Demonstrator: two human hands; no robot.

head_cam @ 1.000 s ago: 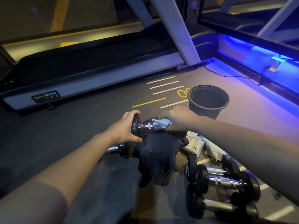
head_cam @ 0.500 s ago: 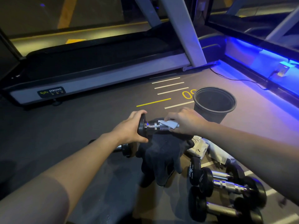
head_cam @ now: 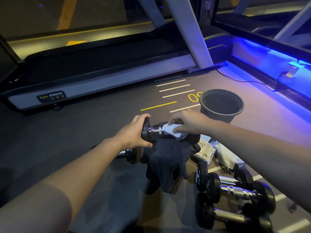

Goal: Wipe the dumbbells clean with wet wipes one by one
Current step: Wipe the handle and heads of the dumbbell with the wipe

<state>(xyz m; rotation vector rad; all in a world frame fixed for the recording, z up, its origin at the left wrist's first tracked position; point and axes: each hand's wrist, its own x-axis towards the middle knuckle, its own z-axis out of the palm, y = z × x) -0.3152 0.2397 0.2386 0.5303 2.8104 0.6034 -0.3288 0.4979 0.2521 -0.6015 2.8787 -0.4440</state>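
- Left hand [head_cam: 133, 133] grips the dumbbell [head_cam: 152, 131] by its black end, held above the floor
- Right hand [head_cam: 188, 121] pinches a wet wipe [head_cam: 171, 130] against the chrome handle
- Other dumbbells [head_cam: 234, 190] lie lower right

A gym at low light is showing here: a treadmill [head_cam: 94, 76] labelled "STRONG" is standing along the back, its slanted upright [head_cam: 190, 31] rising beside the belt. Rubber flooring [head_cam: 84, 132] is carrying painted distance lines [head_cam: 175, 89] and yellow numerals. Black dumbbells [head_cam: 234, 190] with chrome handles are lying in a cluster, and blue strip lighting [head_cam: 269, 47] is glowing along the right.
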